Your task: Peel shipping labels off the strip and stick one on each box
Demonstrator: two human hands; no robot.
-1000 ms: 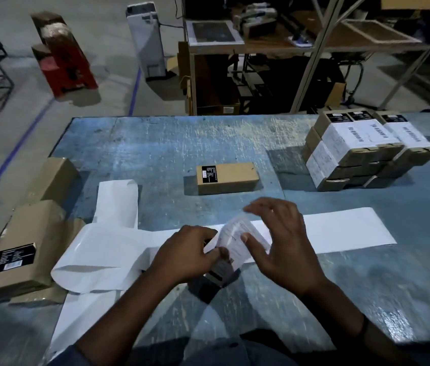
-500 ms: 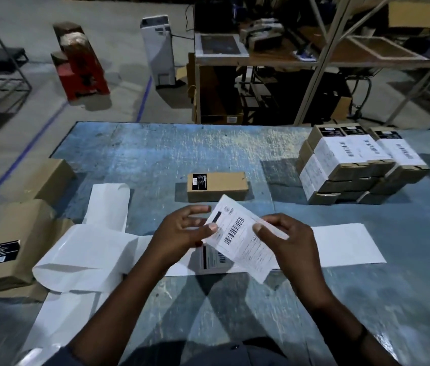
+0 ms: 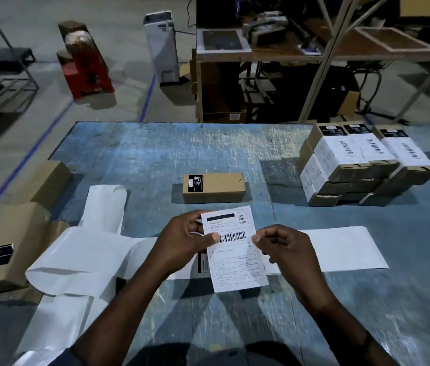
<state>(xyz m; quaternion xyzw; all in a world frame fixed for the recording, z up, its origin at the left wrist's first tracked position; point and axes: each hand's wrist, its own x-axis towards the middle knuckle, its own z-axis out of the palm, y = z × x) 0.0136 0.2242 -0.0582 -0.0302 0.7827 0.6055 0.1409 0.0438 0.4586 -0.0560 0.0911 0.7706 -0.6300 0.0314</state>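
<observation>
**One label peeled, several boxes left to do**

The left hand (image 3: 185, 241) and right hand (image 3: 288, 249) each pinch a side edge of a peeled shipping label (image 3: 235, 256), held print-up over the strip (image 3: 340, 249) that lies across the near tabletop (image 3: 155, 154). Just beyond it sits an unlabelled box (image 3: 216, 187), probably the next one. At far right, the stacked boxes (image 3: 361, 159) already carry white labels, though the lower layers are hard to count. The brown boxes (image 3: 5, 249) at the left edge show no shipping label, so the work looks partway done.
</observation>
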